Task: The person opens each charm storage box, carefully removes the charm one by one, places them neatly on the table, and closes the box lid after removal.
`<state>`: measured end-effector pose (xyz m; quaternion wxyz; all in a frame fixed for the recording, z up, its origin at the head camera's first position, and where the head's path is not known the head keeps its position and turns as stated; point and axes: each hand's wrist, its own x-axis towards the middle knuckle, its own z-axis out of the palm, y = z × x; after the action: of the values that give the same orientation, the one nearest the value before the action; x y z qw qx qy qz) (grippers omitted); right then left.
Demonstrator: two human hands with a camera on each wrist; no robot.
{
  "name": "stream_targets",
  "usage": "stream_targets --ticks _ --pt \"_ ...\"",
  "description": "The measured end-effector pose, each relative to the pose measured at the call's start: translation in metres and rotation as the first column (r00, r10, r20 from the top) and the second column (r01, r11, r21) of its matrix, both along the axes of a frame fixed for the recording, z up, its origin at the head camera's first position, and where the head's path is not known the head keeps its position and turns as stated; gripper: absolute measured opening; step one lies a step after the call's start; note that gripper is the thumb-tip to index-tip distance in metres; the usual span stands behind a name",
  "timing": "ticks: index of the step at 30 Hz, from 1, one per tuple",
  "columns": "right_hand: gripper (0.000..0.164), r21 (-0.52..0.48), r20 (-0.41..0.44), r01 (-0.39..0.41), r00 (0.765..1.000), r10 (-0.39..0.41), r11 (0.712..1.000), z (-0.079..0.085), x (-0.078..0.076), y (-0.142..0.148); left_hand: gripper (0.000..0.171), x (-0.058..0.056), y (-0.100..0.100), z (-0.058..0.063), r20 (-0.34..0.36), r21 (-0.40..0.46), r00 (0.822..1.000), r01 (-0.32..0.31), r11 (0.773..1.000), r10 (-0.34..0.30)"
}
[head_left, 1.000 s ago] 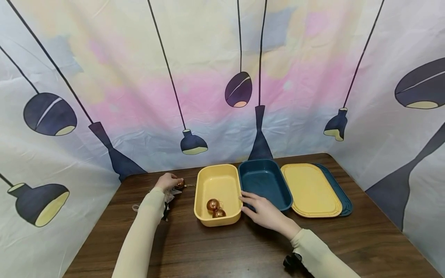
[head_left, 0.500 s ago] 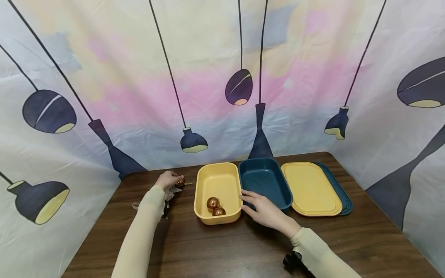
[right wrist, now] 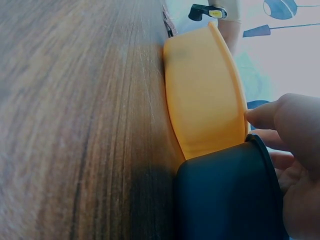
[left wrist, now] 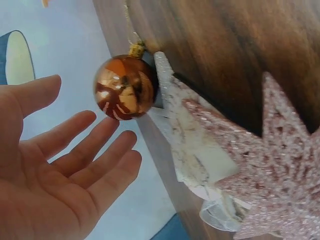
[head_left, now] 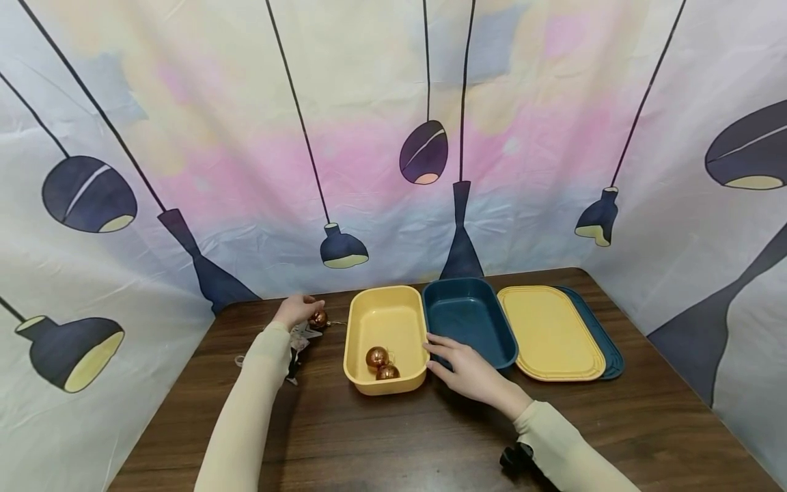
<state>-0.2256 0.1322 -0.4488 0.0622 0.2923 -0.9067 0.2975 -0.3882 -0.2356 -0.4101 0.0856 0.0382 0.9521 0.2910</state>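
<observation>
The left hand (left wrist: 55, 175) is lying wide open w/ straight fingers, holding nothing. A copper ball ornament (left wrist: 125, 87) is sitting just past the fingertips on the counter (head_left: 393, 437), next to a pink glitter star (left wrist: 280, 170) & a white star. The ball is looking light, smooth & shiny, so prob slippery and easy to crack. Best spot to take it: the gold cap on top, or soft around the middle. The right hand (head_left: 470, 372) is resting on the yellow bin (head_left: 384, 321), fingers curling on its rim beside the blue bin (head_left: 467, 318). Two more balls are lying in the yellow bin.
</observation>
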Motion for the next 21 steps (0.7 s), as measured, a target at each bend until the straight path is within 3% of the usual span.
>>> stream_targets --ticks 5,13,21 --pt "0.046 0.001 0.002 -0.002 1.000 0.002 1.000 0.000 0.000 0.000 0.059 0.000 0.006 0.011 -0.023 0.025 0.999 0.034 0.999 -0.033" --pt "0.046 0.021 -0.015 0.004 1.000 -0.004 1.000 -0.001 0.000 -0.001 0.058 -0.005 0.022 0.037 -0.105 0.046 0.984 0.148 0.988 -0.143" --pt "0.046 0.096 -0.093 0.021 0.996 -0.012 0.995 -0.001 0.004 -0.003 0.058 -0.003 0.044 0.052 -0.169 -0.057 0.944 0.278 0.959 -0.284"
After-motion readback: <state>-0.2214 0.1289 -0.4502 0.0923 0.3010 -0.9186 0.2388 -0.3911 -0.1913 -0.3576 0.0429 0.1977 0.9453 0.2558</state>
